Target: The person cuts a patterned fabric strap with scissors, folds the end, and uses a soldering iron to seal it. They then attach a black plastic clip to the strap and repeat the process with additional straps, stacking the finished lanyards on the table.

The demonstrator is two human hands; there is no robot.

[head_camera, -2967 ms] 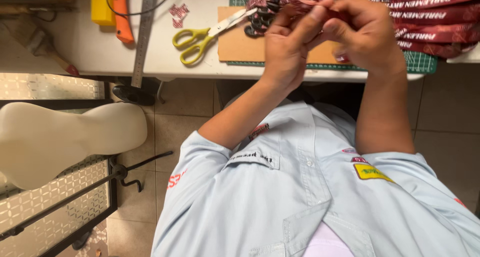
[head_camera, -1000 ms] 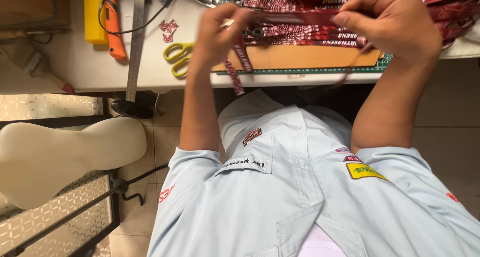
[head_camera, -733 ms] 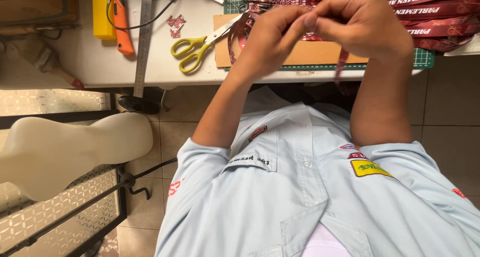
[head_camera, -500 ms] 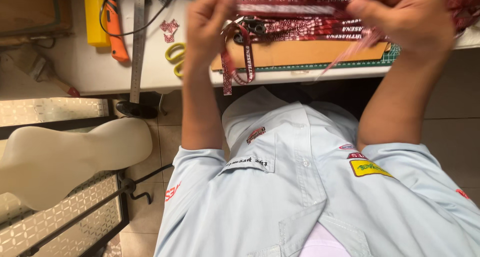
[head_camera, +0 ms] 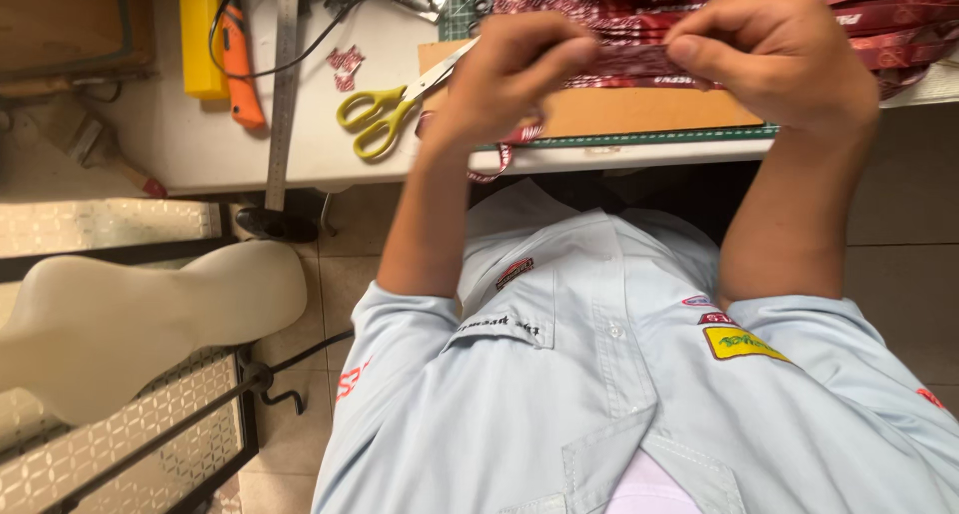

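Both hands are pinching a dark red lanyard strap (head_camera: 624, 59) over the counter (head_camera: 330, 149).
The left hand (head_camera: 509, 79) and right hand (head_camera: 774, 59) are each keeping their grip clamped on it; yellow-handled scissors (head_camera: 385, 114) are lying left.

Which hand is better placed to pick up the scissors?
Probably left. The left hand pinches the strap just beside the scissors; the right hand, also pinching it, lies beyond the left, farther from them.

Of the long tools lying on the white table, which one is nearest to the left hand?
The yellow-handled scissors; the metal ruler and orange knife lie farther from the left hand.
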